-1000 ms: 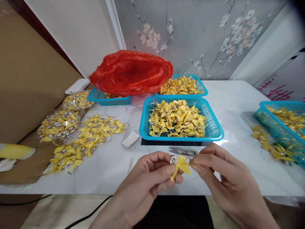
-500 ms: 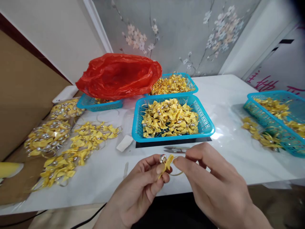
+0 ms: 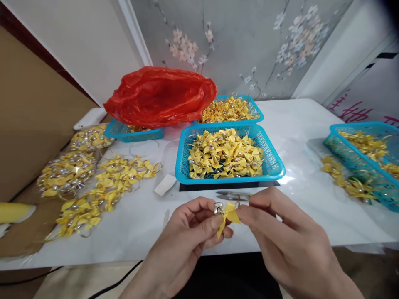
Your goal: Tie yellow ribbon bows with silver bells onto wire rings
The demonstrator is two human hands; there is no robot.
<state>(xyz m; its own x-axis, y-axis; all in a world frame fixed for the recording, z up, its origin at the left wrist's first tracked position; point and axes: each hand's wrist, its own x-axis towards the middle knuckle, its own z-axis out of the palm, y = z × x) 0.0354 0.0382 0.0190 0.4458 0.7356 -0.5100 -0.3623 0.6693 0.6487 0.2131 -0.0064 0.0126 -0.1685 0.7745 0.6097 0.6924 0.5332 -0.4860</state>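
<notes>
A small yellow ribbon bow (image 3: pixel 228 214) with a silver bell at its knot is pinched between both hands above the table's near edge. My left hand (image 3: pixel 190 234) grips it from the left by thumb and forefinger, beside the bell. My right hand (image 3: pixel 280 232) pinches its right wing. Just beyond the bow, small silver snips (image 3: pixel 232 195) lie on the white table (image 3: pixel 299 137). Behind them stands a blue basket (image 3: pixel 276 160) heaped with the same yellow bows.
A red plastic bag (image 3: pixel 160 95) covers a second blue basket (image 3: pixel 134 133) at the back left; a third basket (image 3: pixel 249 106) is behind the middle one, another blue basket (image 3: pixel 343 143) at right. Loose bow strings (image 3: pixel 102 187) lie at left beside a white scrap (image 3: pixel 165 185).
The view swung left, then partly back. Both hands kept hold of the bow, turning it so its wings show again; the thin loop seen half a second ago is hidden now.
</notes>
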